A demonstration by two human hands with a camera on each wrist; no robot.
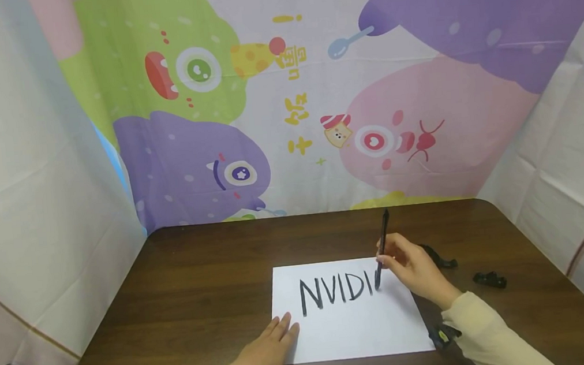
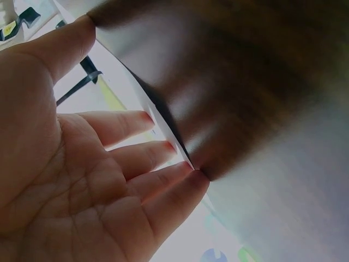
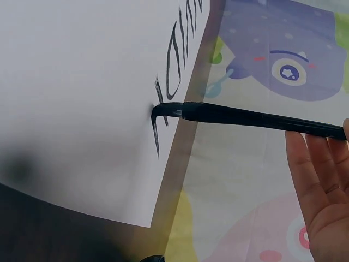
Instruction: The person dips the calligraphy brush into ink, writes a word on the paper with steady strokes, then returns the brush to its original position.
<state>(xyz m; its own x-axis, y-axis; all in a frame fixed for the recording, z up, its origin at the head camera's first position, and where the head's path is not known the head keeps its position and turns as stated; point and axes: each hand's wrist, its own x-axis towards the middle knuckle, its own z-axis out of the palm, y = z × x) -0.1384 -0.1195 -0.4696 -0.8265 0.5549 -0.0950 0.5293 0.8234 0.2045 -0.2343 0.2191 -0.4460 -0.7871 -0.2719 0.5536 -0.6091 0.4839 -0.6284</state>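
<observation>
A white sheet of paper (image 1: 357,333) lies on the dark wooden table, bearing the black letters NVIDI (image 1: 335,293) and part of another stroke. My right hand (image 1: 409,265) pinches a black writing brush (image 1: 382,244) in its fingers, the handle pointing up. In the right wrist view the bristles of the brush (image 3: 234,115) bend against the paper (image 3: 82,82) at the last strokes. My left hand (image 1: 262,356) rests at the sheet's left edge, fingers spread and fairly straight. The left wrist view shows its fingertips (image 2: 144,121) touching the paper's edge.
Right of the paper lie a curved black object (image 1: 439,256) and a small black piece (image 1: 490,280). Another black object with a yellow-green spot (image 1: 443,336) sits by the paper's lower right corner, beside my right sleeve. A cartoon-printed cloth (image 1: 314,192) hangs behind the table (image 1: 202,283).
</observation>
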